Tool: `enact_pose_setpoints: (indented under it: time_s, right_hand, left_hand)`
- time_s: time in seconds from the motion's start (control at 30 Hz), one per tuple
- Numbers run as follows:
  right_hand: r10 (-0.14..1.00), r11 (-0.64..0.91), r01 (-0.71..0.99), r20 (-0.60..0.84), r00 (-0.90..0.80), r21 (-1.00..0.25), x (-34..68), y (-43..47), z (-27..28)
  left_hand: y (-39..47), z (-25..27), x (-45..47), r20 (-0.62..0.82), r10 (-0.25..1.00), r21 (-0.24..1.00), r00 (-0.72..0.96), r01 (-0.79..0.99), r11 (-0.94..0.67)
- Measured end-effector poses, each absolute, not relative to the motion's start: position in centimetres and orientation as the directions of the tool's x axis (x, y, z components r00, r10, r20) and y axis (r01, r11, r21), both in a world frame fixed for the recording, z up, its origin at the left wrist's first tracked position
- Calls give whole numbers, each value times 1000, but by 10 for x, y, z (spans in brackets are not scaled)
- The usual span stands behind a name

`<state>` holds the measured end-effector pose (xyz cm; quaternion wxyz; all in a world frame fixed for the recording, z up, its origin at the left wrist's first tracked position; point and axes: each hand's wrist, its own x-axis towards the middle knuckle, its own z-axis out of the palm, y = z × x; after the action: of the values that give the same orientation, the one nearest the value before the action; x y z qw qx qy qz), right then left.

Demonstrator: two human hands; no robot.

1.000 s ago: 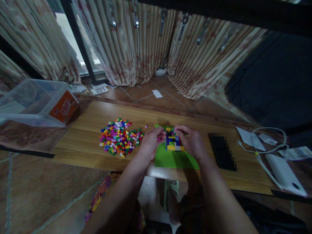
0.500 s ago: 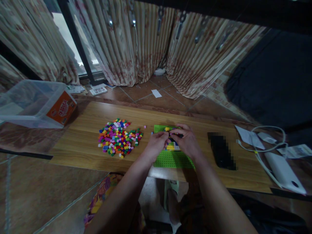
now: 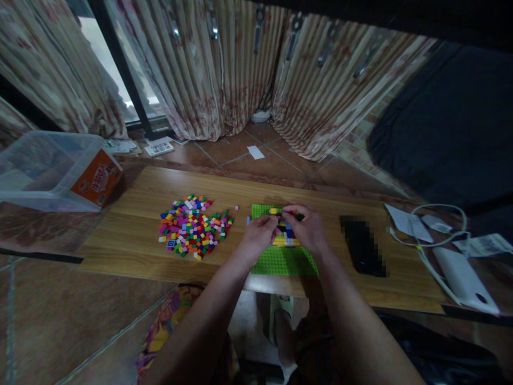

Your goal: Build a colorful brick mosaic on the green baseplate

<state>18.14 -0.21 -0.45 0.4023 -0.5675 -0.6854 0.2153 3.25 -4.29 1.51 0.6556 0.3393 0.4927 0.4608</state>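
Observation:
A green studded baseplate point(image 3: 280, 262) lies on the wooden table, with yellow, blue and white toy bricks point(image 3: 285, 241) built up on its middle. My left hand point(image 3: 259, 235) rests over the plate's left part, thumb and index finger pinched together at the bricks. From the right, my right hand point(image 3: 306, 224) reaches over the same bricks, its fingertips closed in a pinch near the left fingertips. Whatever sits between the fingers of either hand is too small and covered to make out. Left of the plate spreads a pile of loose, many-coloured toy bricks point(image 3: 192, 227).
A single pink brick point(image 3: 236, 207) lies between pile and plate. A clear plastic bin point(image 3: 52, 171) with an orange label stands at the far left. A black phone-like object point(image 3: 363, 246) lies right of the plate, then a white cable point(image 3: 441, 206) and a white power bank-like block point(image 3: 467, 280).
My right hand has shifted slightly, its fingers drawing back a little and showing more blue bricks. The left hand stays at nearly the same spot. The whole view has moved slightly.

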Motion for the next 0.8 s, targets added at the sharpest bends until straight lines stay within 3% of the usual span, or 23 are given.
enact_pose_setpoints:
  time_s: [0.6,0.8]
  right_hand:
    - [951,225,642,308,20,-733,174,3,-15]
    - [945,237,645,325,19,-727,172,6,-15]
  left_hand:
    - [-44,14,33,-319,945,899,74,-291,327]
    - [-43,16,26,-353,935,875,-41,-368,314]
